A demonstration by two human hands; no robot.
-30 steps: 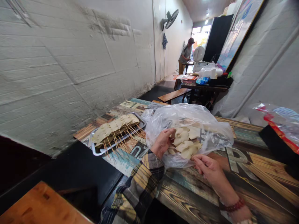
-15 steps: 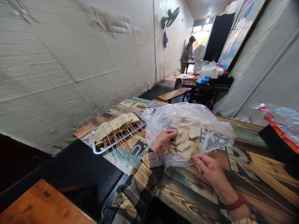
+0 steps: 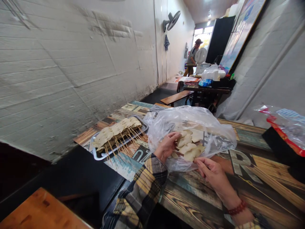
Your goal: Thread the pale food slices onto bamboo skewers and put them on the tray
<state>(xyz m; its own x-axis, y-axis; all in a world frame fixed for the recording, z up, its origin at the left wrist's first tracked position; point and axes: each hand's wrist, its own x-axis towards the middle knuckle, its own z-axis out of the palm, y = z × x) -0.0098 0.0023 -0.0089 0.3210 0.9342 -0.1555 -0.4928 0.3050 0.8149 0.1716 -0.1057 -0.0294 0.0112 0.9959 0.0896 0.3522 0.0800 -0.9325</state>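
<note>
Over an open clear plastic bag [image 3: 164, 119], my two hands hold thin, pale beige, rounded food slices [image 3: 189, 148]. My left hand [image 3: 168, 145] is closed, its thumb and fingers pinching the upper left slice. At the lower right, the fingers of my right hand [image 3: 209, 170] pinch together at the edge of the lowest slice; whether they grip the slice itself or a stick end there cannot be made out. More slices lie loose in the bag beneath. To the left, skewered slices [image 3: 116, 132] are stacked on a metal tray [image 3: 102, 156], their sticks pointing toward me.
Thin bamboo sticks [image 3: 277, 183] lie at the right of the patterned table [image 3: 190, 203]. A red-edged plastic package [image 3: 284, 127] rests on a black box there. Behind are a wooden bench [image 3: 176, 97], a cluttered table [image 3: 209, 89] and a standing person [image 3: 192, 58].
My hands keep almost the same grip and place over the bag. The view has shifted slightly. The person in the background has changed posture.
</note>
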